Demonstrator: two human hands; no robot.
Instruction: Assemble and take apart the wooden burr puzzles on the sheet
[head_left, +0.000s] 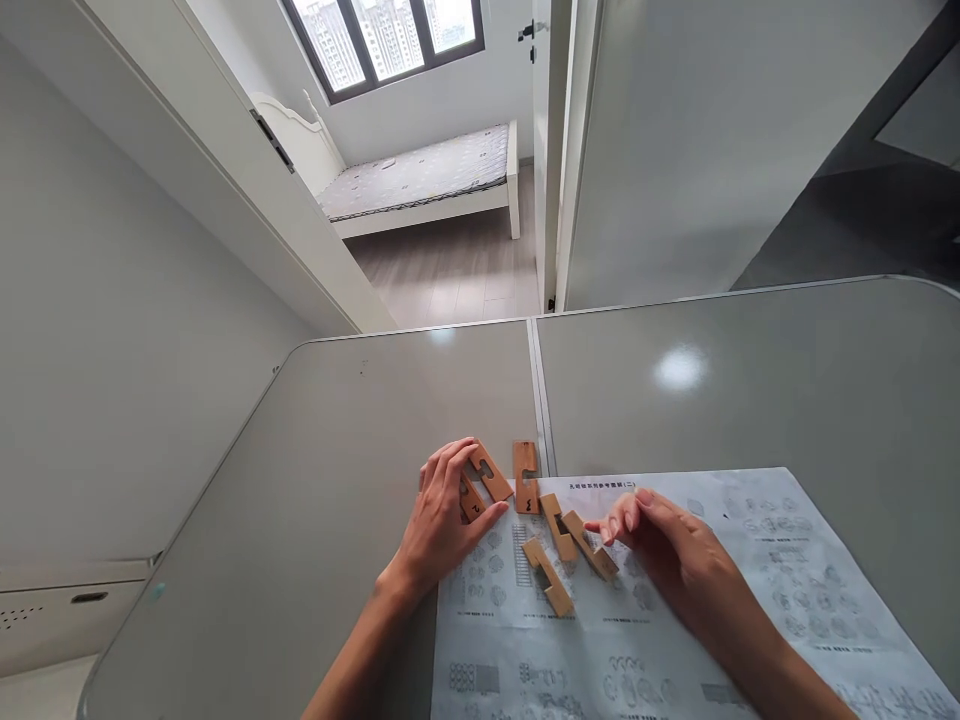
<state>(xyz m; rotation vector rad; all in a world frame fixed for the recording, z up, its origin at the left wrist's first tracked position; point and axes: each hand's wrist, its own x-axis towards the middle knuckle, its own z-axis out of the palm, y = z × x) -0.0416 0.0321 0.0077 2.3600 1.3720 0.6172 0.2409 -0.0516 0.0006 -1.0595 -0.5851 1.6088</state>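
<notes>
My left hand is curled around two flat brown wooden puzzle pieces, with the fingers along their far side and the thumb on the near side. The upper notched piece leans diagonally, and the lower piece is partly covered by the hand. Just right of them lies an upright notched brown piece with a mark on it. Three lighter notched wooden pieces, left, middle and right, rest on the printed sheet. My right hand hovers beside the right one, fingers loosely bent, nothing visible in them.
A large printed paper sheet with small diagrams covers the near right part of the grey table. A seam runs across the tabletop. Beyond the table, a doorway leads to a room with a bed and window.
</notes>
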